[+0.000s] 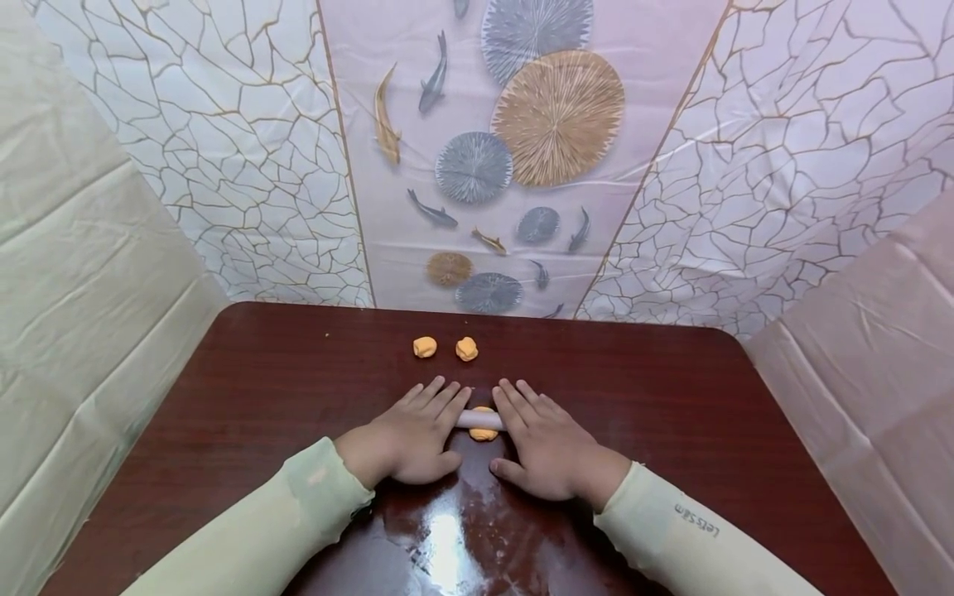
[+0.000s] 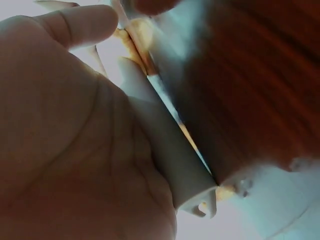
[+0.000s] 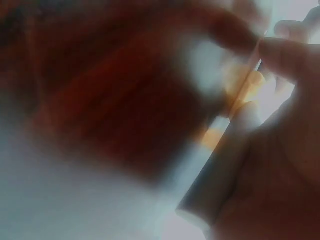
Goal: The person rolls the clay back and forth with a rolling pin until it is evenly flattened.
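A white rolling pin [image 1: 477, 420], a plain tube, lies crosswise over a small yellow lump of dough [image 1: 484, 434] on the table. My left hand [image 1: 417, 434] rests flat on the pin's left part, fingers straight and pointing forward. On its right part, my right hand [image 1: 550, 447] presses with extended fingers. The dough shows between the two hands, in front of and behind the pin. In the left wrist view the rolling pin [image 2: 165, 135] runs under the palm, its end hollow. The right wrist view shows the rolling pin [image 3: 220, 175] under the other palm, rather blurred.
Two yellow dough lumps, a left one [image 1: 425, 347] and a right one [image 1: 466, 349], sit beyond the hands. The dark red-brown table [image 1: 261, 397] has a glossy surface with smears near its front. A patterned cloth wall [image 1: 477, 232] stands behind the table's far edge.
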The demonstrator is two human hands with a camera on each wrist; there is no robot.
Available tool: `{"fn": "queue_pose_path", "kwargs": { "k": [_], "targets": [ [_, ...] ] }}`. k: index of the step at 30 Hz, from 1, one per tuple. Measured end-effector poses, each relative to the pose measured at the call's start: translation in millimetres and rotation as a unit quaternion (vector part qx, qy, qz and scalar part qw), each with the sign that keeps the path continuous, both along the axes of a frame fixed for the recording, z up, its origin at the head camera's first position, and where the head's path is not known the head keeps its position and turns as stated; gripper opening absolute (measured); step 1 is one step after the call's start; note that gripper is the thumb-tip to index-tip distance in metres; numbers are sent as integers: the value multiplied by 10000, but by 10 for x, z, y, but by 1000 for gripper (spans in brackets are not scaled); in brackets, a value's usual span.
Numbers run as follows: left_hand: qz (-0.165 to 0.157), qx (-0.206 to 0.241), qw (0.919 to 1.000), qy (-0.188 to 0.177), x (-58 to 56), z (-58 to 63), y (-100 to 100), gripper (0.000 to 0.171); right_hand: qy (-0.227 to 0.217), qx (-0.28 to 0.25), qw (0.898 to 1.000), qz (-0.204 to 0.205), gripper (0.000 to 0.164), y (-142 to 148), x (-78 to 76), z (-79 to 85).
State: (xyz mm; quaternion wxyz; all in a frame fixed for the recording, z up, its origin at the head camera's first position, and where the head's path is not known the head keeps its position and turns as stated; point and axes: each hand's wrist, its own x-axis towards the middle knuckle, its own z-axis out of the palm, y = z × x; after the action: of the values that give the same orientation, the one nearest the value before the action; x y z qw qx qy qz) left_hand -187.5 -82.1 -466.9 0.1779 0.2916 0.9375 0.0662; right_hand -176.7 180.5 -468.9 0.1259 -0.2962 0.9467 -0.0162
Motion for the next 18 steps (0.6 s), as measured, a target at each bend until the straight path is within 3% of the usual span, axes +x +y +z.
{"fn": "queue_pose_path", "kwargs": {
  "k": [10, 18],
  "targets": [
    [-47, -31, 10000, 67, 110, 39, -21, 92, 80, -71, 9999, 88, 100, 12, 107, 10],
    [-157, 26, 9999, 12, 211, -5, -53, 95, -13, -130, 9998, 173, 97, 35, 201, -1]
  ]
}}
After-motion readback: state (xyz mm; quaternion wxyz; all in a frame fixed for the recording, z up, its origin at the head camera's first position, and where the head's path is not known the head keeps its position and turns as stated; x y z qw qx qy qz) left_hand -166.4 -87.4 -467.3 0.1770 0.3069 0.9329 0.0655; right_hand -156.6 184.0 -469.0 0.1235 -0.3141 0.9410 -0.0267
